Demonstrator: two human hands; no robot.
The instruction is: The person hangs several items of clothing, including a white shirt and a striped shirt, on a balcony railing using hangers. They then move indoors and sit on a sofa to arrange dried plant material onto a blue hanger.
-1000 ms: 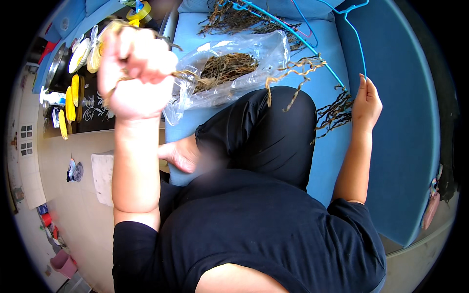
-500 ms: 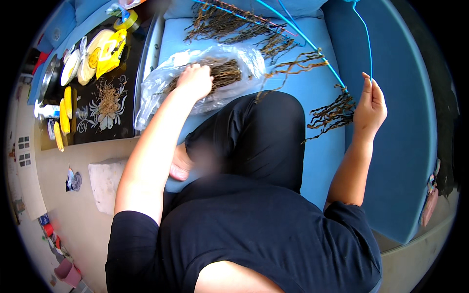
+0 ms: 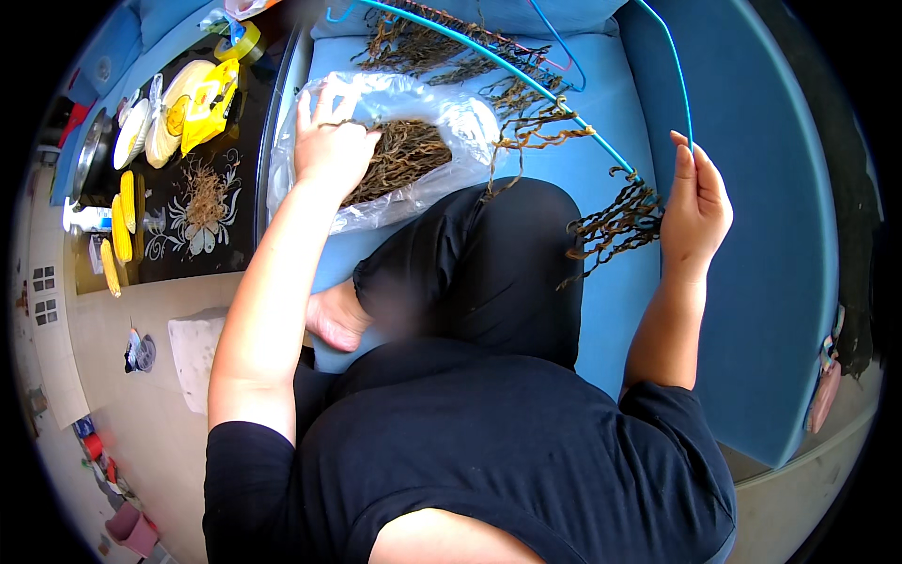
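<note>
A clear plastic bag (image 3: pixel 376 89) lies on the sofa seat, its mouth spread wide around a heap of dark brown, twisted dried strips (image 3: pixel 404 158). My left hand (image 3: pixel 334 150) rests at the bag's left side, fingers spread against the plastic. On the right, my right hand (image 3: pixel 697 209) pinches the thin side of a blue hanger (image 3: pixel 507 68) between thumb and fingers. A bunch of dried strips (image 3: pixel 615 221) dangles from the hanger's lower end, next to my right hand, and lighter strips (image 3: pixel 545 132) hang further along its bar.
Behind lie more strips (image 3: pixel 404 42) on another hanger. At left stands a dark table (image 3: pixel 169 258) with corn cobs (image 3: pixel 122 226), a yellow packet (image 3: pixel 209 108), tape (image 3: pixel 246 42) and a pile of dry fibres (image 3: pixel 205 193). The blue sofa arm (image 3: pixel 761 282) rises at right.
My left hand has come out of the heap and moved left and up to the bag's side, opening its mouth wider. My right hand and the hanger have shifted slightly left.
</note>
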